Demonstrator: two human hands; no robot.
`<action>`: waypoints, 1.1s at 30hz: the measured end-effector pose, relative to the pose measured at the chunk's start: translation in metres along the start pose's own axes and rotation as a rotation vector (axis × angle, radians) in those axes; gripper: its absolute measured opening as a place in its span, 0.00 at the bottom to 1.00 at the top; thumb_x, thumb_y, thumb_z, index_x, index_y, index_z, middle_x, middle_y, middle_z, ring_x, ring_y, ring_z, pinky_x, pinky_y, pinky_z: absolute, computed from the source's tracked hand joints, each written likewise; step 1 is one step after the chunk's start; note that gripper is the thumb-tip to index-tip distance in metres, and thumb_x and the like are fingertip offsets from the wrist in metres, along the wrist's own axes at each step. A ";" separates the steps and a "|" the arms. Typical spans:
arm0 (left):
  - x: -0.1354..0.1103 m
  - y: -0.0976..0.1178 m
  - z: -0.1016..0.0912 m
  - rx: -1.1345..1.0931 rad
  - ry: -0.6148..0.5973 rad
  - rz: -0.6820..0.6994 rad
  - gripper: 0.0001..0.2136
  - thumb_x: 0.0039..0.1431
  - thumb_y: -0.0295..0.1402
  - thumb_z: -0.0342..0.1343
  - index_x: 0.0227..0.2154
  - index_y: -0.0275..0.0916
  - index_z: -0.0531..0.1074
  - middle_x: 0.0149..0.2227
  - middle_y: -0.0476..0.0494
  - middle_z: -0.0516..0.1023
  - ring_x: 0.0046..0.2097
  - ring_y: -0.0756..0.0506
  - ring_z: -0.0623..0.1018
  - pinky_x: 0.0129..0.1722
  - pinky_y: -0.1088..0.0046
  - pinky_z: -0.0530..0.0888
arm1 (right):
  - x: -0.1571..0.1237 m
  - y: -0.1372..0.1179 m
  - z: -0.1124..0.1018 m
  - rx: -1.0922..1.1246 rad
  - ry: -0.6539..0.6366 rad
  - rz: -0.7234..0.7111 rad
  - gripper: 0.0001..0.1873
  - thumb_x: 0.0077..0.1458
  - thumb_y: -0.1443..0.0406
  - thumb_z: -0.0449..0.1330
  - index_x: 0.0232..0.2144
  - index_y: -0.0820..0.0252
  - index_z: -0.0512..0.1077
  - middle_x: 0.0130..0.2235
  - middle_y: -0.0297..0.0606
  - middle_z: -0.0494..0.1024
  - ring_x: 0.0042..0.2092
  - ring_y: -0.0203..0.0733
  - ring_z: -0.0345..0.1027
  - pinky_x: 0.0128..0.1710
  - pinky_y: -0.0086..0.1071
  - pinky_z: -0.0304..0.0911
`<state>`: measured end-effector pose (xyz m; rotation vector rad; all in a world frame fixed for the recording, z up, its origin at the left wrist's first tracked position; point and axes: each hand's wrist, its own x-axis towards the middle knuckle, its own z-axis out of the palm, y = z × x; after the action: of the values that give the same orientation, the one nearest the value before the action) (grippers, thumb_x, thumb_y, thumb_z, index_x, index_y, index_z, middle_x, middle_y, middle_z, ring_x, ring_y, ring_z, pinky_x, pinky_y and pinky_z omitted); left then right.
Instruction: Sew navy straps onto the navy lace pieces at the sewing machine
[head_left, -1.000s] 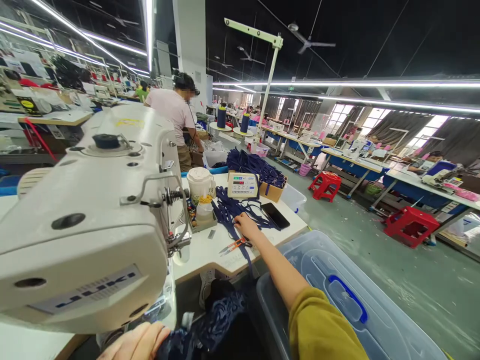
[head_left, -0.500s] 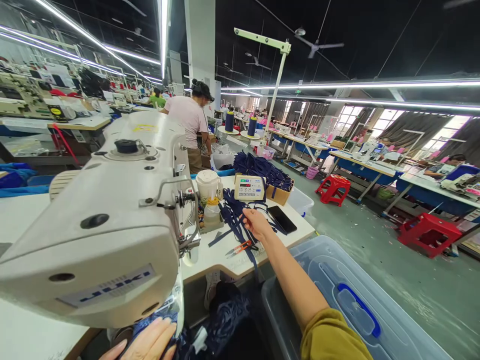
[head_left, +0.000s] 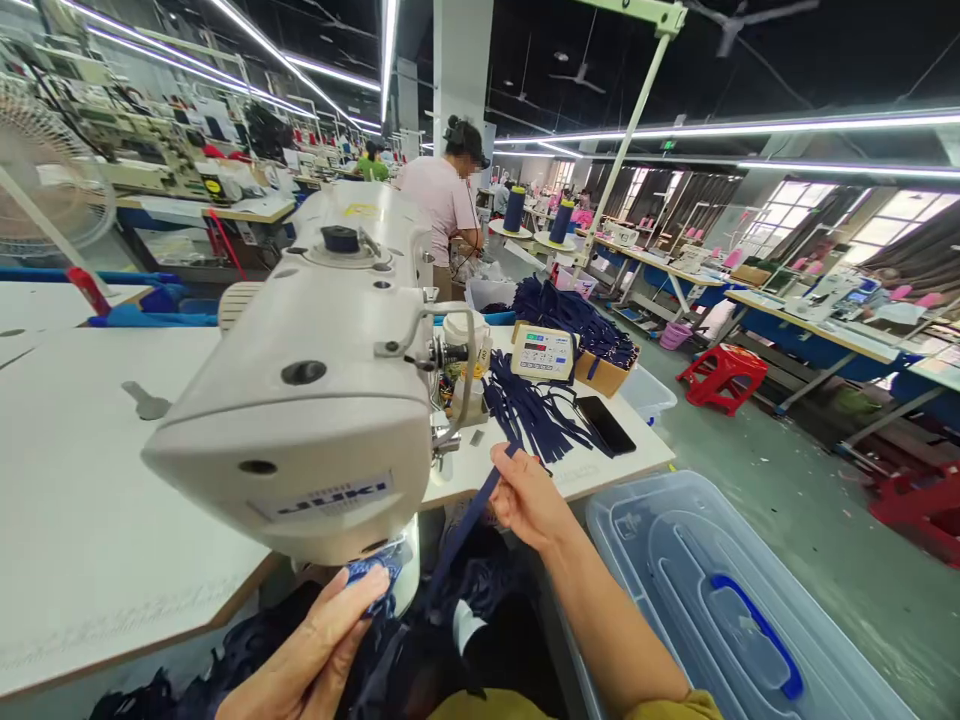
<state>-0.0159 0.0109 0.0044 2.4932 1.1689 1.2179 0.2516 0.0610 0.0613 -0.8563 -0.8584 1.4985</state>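
Note:
My right hand (head_left: 529,497) is closed on a navy fabric strip (head_left: 466,522) that hangs down from its fingers toward my lap, just off the table's front edge. My left hand (head_left: 319,645) pinches the edge of a dark blue patterned garment (head_left: 375,582) under the end of the white sewing machine (head_left: 315,370). More navy strips (head_left: 534,412) lie in a loose heap on the white table (head_left: 90,470) beyond my right hand.
A control box (head_left: 543,352), a black phone (head_left: 605,424), a cup and a cardboard box of navy pieces (head_left: 592,340) sit past the strips. A clear lidded bin with a blue handle (head_left: 720,610) stands at my right. Another person in a pink top (head_left: 442,200) works ahead. Red stools (head_left: 721,372) stand in the aisle.
My right hand has drawn back from the heap toward me, pulling one navy strip with it. My left hand rose and gripped the patterned fabric. The view swung left and down.

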 end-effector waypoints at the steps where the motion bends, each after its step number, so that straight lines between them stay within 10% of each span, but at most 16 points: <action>1: 0.001 0.002 -0.001 -0.034 0.018 -0.030 0.15 0.63 0.32 0.49 0.52 0.46 0.68 0.53 0.55 0.75 0.54 0.49 0.71 0.54 0.81 0.65 | -0.001 0.001 0.004 0.017 -0.008 0.006 0.23 0.49 0.49 0.66 0.29 0.59 0.62 0.20 0.27 0.73 0.15 0.25 0.61 0.12 0.16 0.57; 8: 0.004 0.006 -0.005 -0.076 0.084 -0.035 0.13 0.64 0.30 0.49 0.50 0.44 0.69 0.49 0.52 0.77 0.52 0.51 0.74 0.53 0.81 0.66 | 0.013 0.029 0.012 0.041 -0.011 0.010 0.25 0.46 0.48 0.67 0.30 0.59 0.62 0.19 0.25 0.71 0.17 0.28 0.64 0.13 0.17 0.58; 16: 0.020 0.015 -0.019 0.223 -0.041 0.314 0.15 0.64 0.30 0.49 0.52 0.40 0.68 0.52 0.50 0.75 0.57 0.52 0.70 0.64 0.75 0.55 | 0.017 0.044 -0.001 0.013 -0.060 0.008 0.22 0.51 0.48 0.63 0.36 0.58 0.65 0.24 0.27 0.71 0.22 0.29 0.64 0.19 0.20 0.62; 22: 0.023 0.018 -0.022 0.060 -0.087 0.165 0.13 0.64 0.33 0.49 0.50 0.46 0.69 0.51 0.52 0.76 0.53 0.53 0.72 0.58 0.77 0.63 | -0.006 0.037 0.015 -0.400 -0.541 -0.047 0.15 0.45 0.61 0.70 0.37 0.59 0.75 0.36 0.34 0.72 0.36 0.36 0.67 0.38 0.30 0.64; 25: 0.018 0.010 -0.022 -0.043 -0.120 0.100 0.12 0.64 0.35 0.50 0.49 0.50 0.69 0.48 0.56 0.78 0.50 0.54 0.75 0.56 0.81 0.66 | -0.008 0.035 0.021 -0.538 -0.399 -0.177 0.08 0.48 0.61 0.68 0.31 0.59 0.75 0.33 0.34 0.74 0.37 0.37 0.68 0.40 0.30 0.62; 33: 0.003 -0.003 -0.017 -0.126 -0.069 -0.030 0.14 0.62 0.32 0.52 0.50 0.48 0.69 0.50 0.53 0.77 0.54 0.50 0.73 0.56 0.76 0.67 | -0.013 0.027 0.032 -0.512 -0.254 0.149 0.07 0.55 0.63 0.60 0.33 0.59 0.65 0.24 0.28 0.72 0.21 0.29 0.60 0.22 0.23 0.57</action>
<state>-0.0281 0.0118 0.0164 2.3969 1.0741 1.1505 0.2121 0.0440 0.0528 -1.1337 -1.4318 1.5620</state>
